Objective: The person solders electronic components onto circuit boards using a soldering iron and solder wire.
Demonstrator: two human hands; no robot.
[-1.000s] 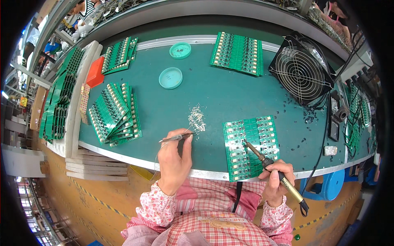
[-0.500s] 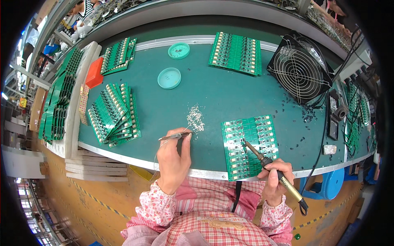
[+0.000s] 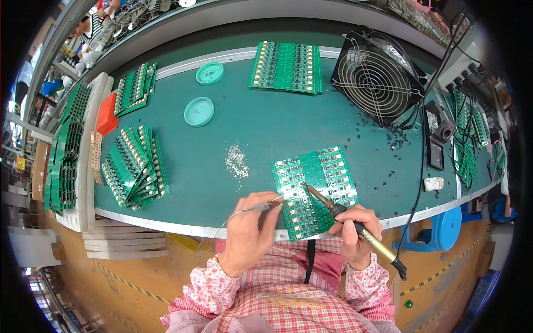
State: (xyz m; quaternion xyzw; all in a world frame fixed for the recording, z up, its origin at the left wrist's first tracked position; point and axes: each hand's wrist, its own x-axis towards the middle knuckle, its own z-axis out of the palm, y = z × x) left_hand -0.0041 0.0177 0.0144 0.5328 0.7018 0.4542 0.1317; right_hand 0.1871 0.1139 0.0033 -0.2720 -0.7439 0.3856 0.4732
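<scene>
Right hand [image 3: 355,233] grip closed on yellow-handled soldering iron [image 3: 348,222], left hand [image 3: 251,230] pinching thin solder wire [image 3: 265,206] over green rectangular circuit-board panel [image 3: 316,188]; risk of bridging pads if wire overfeeds.

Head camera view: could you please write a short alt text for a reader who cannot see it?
A person's right hand holds a soldering iron with its tip on a green circuit board panel, while the left hand feeds thin solder wire toward the tip. The panel lies on a green workbench with more boards and a black fan.
</scene>
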